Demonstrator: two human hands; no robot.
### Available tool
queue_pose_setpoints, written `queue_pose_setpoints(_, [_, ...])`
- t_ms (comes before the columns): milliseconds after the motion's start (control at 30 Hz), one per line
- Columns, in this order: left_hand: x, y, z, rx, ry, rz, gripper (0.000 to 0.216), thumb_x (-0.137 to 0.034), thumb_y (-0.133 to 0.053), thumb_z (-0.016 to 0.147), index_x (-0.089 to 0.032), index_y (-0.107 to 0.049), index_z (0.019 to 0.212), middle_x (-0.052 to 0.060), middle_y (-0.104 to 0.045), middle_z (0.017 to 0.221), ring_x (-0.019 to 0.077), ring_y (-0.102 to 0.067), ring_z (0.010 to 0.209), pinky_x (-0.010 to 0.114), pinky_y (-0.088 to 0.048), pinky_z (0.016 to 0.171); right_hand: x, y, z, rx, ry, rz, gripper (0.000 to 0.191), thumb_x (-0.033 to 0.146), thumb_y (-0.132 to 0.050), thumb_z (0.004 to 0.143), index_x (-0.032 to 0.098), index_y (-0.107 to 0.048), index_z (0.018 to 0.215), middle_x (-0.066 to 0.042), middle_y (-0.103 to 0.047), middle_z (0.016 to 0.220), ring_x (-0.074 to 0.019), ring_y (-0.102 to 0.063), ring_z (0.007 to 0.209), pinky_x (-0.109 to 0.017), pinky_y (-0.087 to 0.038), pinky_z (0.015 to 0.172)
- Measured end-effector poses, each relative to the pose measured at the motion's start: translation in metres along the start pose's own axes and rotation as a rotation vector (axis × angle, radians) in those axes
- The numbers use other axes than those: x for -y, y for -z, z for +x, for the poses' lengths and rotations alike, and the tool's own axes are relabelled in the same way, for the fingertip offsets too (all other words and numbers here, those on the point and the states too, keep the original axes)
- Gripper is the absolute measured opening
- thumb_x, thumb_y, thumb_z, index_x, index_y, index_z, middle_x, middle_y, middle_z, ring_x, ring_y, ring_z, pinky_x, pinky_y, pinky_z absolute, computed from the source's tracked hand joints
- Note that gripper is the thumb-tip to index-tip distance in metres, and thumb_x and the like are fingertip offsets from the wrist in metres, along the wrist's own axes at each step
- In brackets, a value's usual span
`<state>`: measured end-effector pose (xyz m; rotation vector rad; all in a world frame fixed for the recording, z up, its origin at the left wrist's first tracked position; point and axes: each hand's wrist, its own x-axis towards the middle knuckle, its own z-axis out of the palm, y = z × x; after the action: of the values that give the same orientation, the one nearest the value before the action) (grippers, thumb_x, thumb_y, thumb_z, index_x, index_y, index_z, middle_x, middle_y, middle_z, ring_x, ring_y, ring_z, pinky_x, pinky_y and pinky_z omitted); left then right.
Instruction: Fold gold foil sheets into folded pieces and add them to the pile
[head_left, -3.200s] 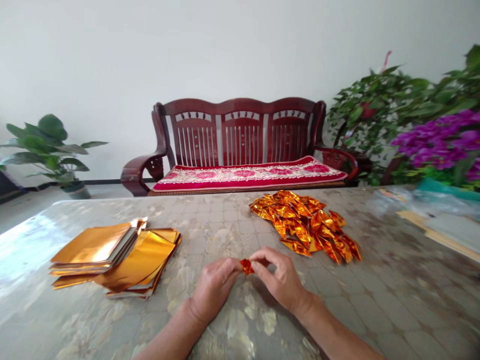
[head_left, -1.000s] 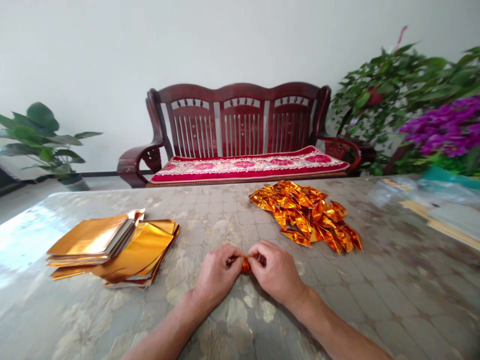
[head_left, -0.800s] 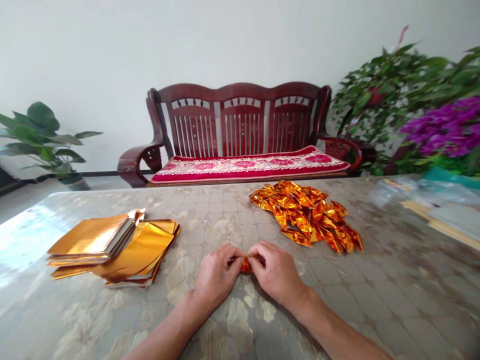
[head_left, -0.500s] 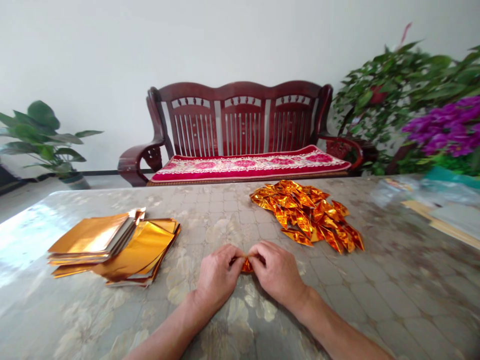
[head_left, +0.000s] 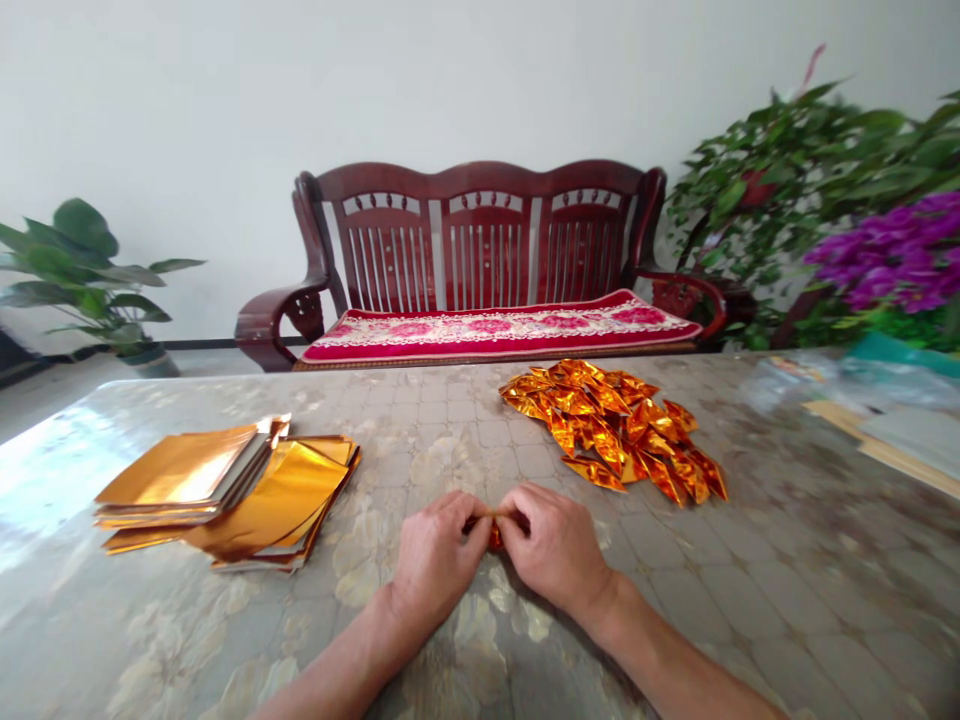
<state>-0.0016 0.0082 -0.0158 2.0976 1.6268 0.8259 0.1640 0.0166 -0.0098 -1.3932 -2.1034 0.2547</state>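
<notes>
Between my two hands is a small piece of orange-gold foil paper (head_left: 495, 538), mostly hidden by the fingers. My left hand (head_left: 439, 540) pinches its left side with thumb and forefinger. From the right, my right hand (head_left: 551, 540) pinches it the same way, the fingertips of both hands almost touching. Beyond my right hand lies a heap of folded gold foil pieces (head_left: 607, 420), pointed at the ends. To the left of my left hand are stacks of flat gold foil sheets (head_left: 277, 495), loosely overlapping.
The table (head_left: 420, 400) has a patterned, shiny cover. Clear plastic packaging (head_left: 795, 375) and pale sheets (head_left: 911, 445) lie at the right. Behind the table stands a wooden bench (head_left: 487, 185) with a red cushion (head_left: 487, 330). Plants flank it on both sides.
Both hands keep their pinch on the foil paper. The fingertips have shifted very slightly, and a little less of the foil shows between them. The heap and stacks stay put.
</notes>
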Motion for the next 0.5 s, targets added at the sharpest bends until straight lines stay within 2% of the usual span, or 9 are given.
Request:
queue_pose_setpoints(333, [0.0001,-0.0020,-0.0004,-0.023,0.027,0.029,0.016,-0.018,-0.057,0.079,-0.020,-0.064,0.065,-0.002,-0.065,0.066,0.0106,-0.059,0.063,0.020,-0.034,0.060,0.0047,-0.0048,-0.0022,-0.036,0.022,-0.040,0.017,0.010,-0.055,0.076,0.021,-0.052,0.064,0.001,-0.062,0.065,-0.0139,-0.055,0.062,-0.028,-0.028,0.059])
queue_pose_setpoints(500, [0.0023,-0.0038,0.0039,-0.034,0.100,-0.047,0.015,-0.019,-0.056,0.078,-0.019,-0.065,0.066,-0.002,-0.067,0.066,0.0116,-0.059,0.063,0.021,-0.036,0.060,0.0058,-0.0057,0.0017,-0.009,-0.047,0.013,0.016,0.012,-0.056,0.079,0.021,-0.057,0.067,0.001,-0.065,0.069,-0.0146,-0.057,0.065,-0.027,-0.032,0.060])
